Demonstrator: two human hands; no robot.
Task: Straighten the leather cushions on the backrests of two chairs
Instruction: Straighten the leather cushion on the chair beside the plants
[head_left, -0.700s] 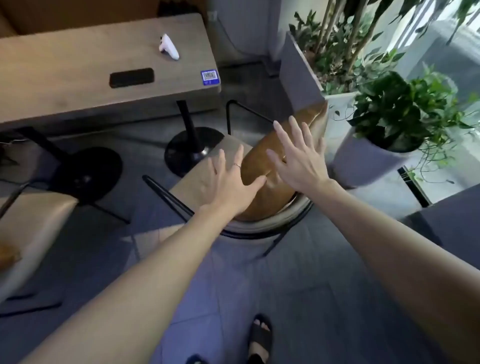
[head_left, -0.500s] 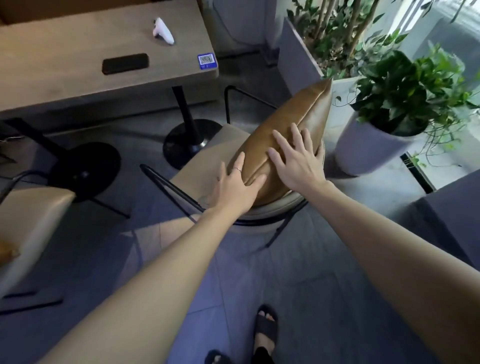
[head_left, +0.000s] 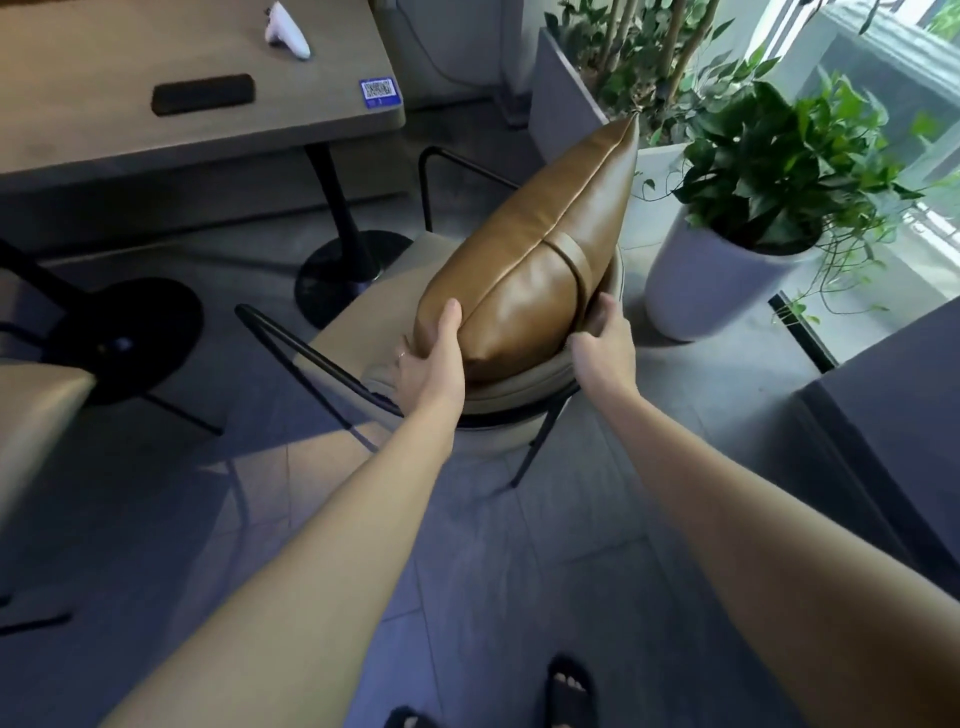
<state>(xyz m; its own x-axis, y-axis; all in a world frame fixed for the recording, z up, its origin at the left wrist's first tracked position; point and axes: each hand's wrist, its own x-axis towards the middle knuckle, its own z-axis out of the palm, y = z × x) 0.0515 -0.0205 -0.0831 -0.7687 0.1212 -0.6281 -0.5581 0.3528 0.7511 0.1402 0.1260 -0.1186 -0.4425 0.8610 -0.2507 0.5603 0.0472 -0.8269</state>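
Leather cushion (head_left: 540, 260) in tan stood on edge against the backrest (head_left: 498, 387) of the nearer chair (head_left: 363, 332), and we had both hands on its near end. Our left hand (head_left: 434, 358) wrapped the left face, thumb on top beside the seam and fingers (head_left: 404, 358) curled under and mostly hidden. Our right hand (head_left: 605, 345) cupped the right face by the dark strap, its fingers tucked between the leather and the backrest rim, so we could not see how far they closed. Neither hand was open; each gripped the cushion.

What mattered was the long axis: it ran away from us and to the right, its far corner (head_left: 634, 117) pointing up toward the planters (head_left: 727, 280), crosswise to the curved backrest. The near end lay between our hands, about equally close to each. We judged that the coming move would be to swing that far end round until it lay along the backrest. The second chair (head_left: 31, 415) showed only at the left edge, beside the desk (head_left: 130, 135).
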